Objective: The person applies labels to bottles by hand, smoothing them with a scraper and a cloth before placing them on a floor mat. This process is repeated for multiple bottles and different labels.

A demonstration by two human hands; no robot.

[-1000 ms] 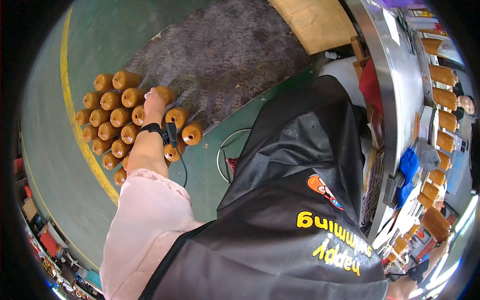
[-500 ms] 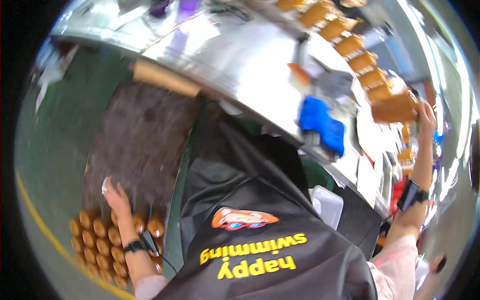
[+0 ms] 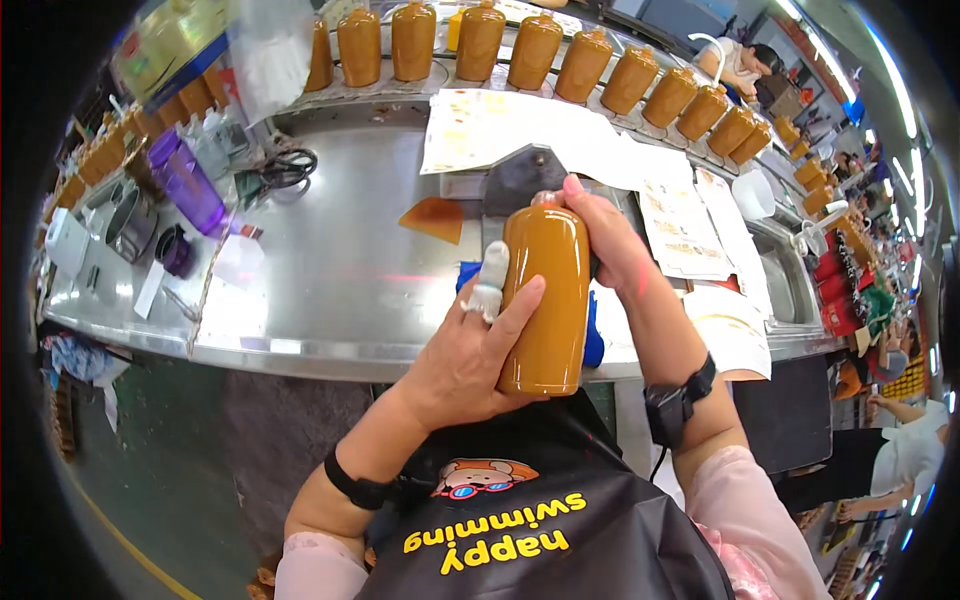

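Observation:
A glossy brown bottle (image 3: 546,300) is held upright in front of my apron, over the steel table's near edge, its short neck pointing away from me. My left hand (image 3: 465,350) supports it along the lower left side, and a white finger cover (image 3: 489,280) wraps one finger. Around the neck and upper right side is my right hand (image 3: 610,235), thumb or fingertip by the mouth; some of its fingers are hidden behind the bottle. Behind the bottle a blue cloth-like thing (image 3: 593,335) partly shows, with a dark metal block (image 3: 525,180) beyond.
Several similar brown bottles (image 3: 482,45) stand along a curved line at the back. Printed sheets (image 3: 500,125) and a brown flat piece (image 3: 436,219) lie on the steel table (image 3: 330,260). A purple bottle (image 3: 187,180) and black cable (image 3: 285,172) are left; a sink (image 3: 785,270) is right.
I have turned from the floor-side bottles to the table. My right hand has brought a brown bottle in from the line at right, and my left hand has come up onto it.

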